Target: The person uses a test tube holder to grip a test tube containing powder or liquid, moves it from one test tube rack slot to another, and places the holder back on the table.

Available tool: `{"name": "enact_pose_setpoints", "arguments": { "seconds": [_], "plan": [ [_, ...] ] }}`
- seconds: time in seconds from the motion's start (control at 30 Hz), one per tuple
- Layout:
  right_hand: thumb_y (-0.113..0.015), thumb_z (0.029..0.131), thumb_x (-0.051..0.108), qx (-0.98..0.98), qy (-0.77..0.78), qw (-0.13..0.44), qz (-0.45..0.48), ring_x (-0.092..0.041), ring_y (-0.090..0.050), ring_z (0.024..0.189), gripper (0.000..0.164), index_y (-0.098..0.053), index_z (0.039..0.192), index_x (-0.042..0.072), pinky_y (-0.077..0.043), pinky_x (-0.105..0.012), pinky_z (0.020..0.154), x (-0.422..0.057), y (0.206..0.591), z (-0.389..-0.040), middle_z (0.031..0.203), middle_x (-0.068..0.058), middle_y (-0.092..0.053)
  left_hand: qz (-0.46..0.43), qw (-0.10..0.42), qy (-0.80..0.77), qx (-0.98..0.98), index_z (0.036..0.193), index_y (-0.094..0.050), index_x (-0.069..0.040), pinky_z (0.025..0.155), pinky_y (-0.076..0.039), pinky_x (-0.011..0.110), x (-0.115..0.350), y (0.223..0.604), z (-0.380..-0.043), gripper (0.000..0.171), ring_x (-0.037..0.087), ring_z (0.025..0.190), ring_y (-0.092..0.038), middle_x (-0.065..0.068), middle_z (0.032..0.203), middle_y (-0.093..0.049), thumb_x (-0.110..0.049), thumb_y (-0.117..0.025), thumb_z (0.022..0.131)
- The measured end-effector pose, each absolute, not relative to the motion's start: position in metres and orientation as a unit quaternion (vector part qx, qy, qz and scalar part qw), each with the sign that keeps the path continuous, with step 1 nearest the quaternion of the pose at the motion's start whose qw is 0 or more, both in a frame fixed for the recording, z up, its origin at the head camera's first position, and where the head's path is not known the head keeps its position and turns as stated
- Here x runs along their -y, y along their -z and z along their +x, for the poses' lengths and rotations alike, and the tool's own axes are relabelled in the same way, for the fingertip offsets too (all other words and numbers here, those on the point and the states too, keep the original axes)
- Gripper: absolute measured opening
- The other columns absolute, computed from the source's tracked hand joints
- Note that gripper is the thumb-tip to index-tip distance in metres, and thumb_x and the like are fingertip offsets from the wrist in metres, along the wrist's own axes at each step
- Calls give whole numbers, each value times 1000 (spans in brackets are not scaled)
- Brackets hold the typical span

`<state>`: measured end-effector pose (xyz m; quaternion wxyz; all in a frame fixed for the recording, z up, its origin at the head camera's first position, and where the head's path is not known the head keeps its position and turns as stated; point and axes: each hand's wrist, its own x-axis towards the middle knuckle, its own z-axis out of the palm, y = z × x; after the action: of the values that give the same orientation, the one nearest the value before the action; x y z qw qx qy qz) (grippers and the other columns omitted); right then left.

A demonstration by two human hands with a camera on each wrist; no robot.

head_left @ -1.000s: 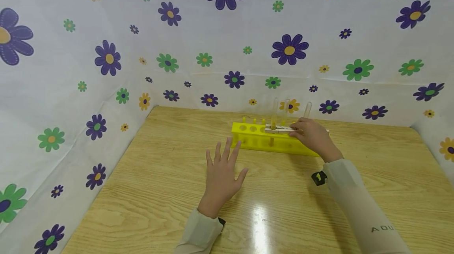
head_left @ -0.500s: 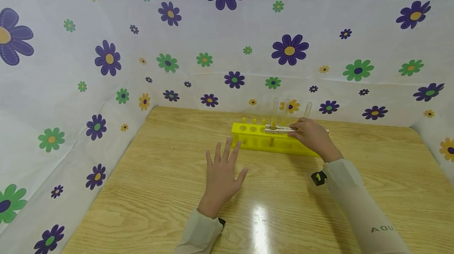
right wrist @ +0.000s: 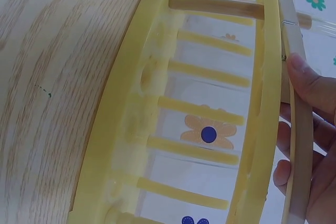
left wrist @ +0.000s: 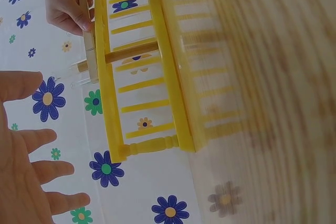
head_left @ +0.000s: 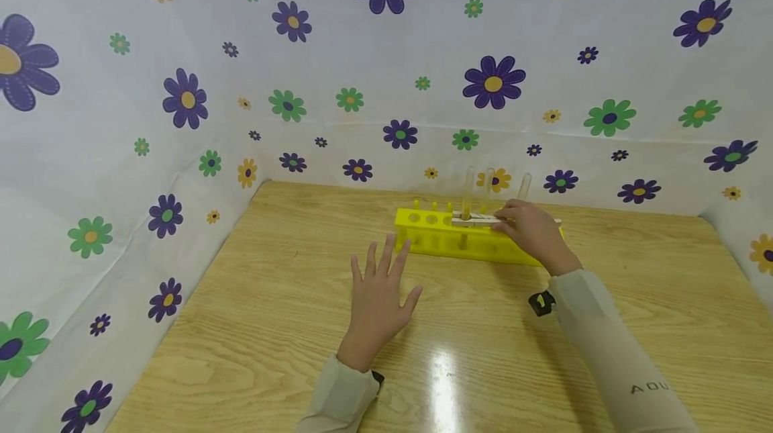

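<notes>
My right hand (head_left: 537, 235) pinches a wooden test tube holder (right wrist: 299, 150) between thumb and fingers, level along the top of a yellow test tube rack (head_left: 417, 226). The far end of the holder is around a glass test tube (head_left: 468, 184), which stands upright in a hole of the rack. Brown liquid (right wrist: 215, 6) fills this tube's lower part, as the right wrist view shows. Palm down, my left hand (head_left: 377, 305) lies in front of the rack's left end with its fingers spread and straight, holding nothing. Its fingertips come close to the rack's front edge.
Two more glass tubes, one upright (head_left: 488, 181) and one slanted (head_left: 524, 186), rise behind the holder and my right hand. Short yellow pegs (head_left: 434, 206) line the rack's back. The wooden table (head_left: 272, 325) meets a flower-printed white sheet (head_left: 338, 37) behind and at the sides.
</notes>
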<state>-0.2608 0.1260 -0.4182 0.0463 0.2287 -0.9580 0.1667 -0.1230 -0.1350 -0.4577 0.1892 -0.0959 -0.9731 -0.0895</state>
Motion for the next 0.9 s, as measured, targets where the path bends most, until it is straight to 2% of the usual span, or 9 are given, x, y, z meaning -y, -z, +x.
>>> {"name": "enact_pose_setpoints", "arguments": {
  "seconds": [0.57, 0.9],
  "plan": [
    [-65, 88, 24, 954, -154, 75, 247, -23, -62, 76, 32, -70, 108, 0, -53, -40, 74, -126, 417, -261, 95, -12, -68, -98, 182, 97, 974, 150, -24, -20, 106, -20, 68, 134, 456, -123, 72, 41, 140, -26, 11, 157, -22, -44, -56, 90],
    [-66, 87, 25, 955, -150, 79, 242, -18, -55, 67, 32, -70, 108, 1, -52, -34, 67, -125, 417, -260, 88, -9, -67, -96, 182, 95, 974, 150, -24, -21, 106, -20, 68, 134, 456, -122, 72, 41, 140, -26, 12, 156, -24, -44, -56, 90]
  ]
}}
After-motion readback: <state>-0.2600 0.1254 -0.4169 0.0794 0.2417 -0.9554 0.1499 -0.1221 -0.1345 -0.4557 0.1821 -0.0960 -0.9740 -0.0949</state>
